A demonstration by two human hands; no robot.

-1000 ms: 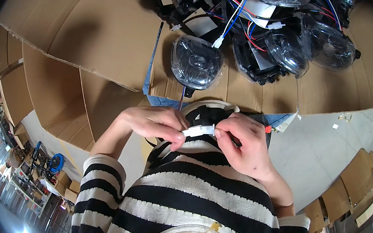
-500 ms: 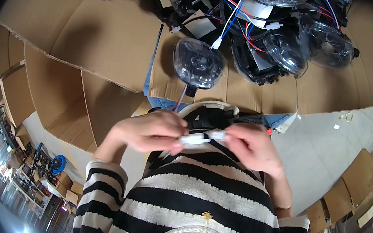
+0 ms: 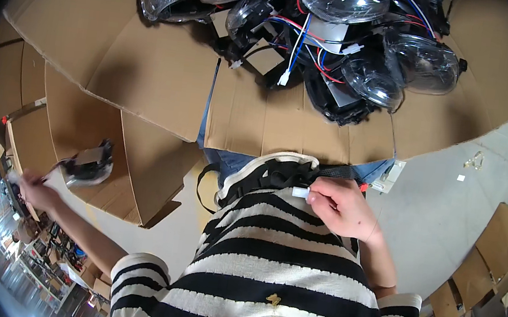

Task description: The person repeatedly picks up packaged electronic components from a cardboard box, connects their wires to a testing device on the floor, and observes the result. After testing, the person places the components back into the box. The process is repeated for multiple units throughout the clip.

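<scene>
My left hand [image 3: 39, 192] is stretched far out to the left, blurred by motion. It appears closed on the cable of a motor-vehicle headlight [image 3: 89, 167], which hangs tilted beside it with its clear lens down, in front of an open cardboard box [image 3: 72, 117]. My right hand [image 3: 344, 209] stays near my waist, its fingers closed on a small white plastic piece [image 3: 300, 192]. Only the end of that piece sticks out past the thumb and forefinger; the rest is hidden.
A heap of clear-lensed headlights [image 3: 343, 1] with red, blue and white wires lies on a cardboard sheet [image 3: 258, 121] ahead. A white wire connector [image 3: 284, 77] hangs toward the sheet's near part. Folded cardboard [image 3: 477, 255] stands on the right, along the grey floor [image 3: 433, 199].
The hands have parted. My left hand has swung far left, and the headlight that lay on the cardboard in front has gone with it. My right hand keeps a white piece.
</scene>
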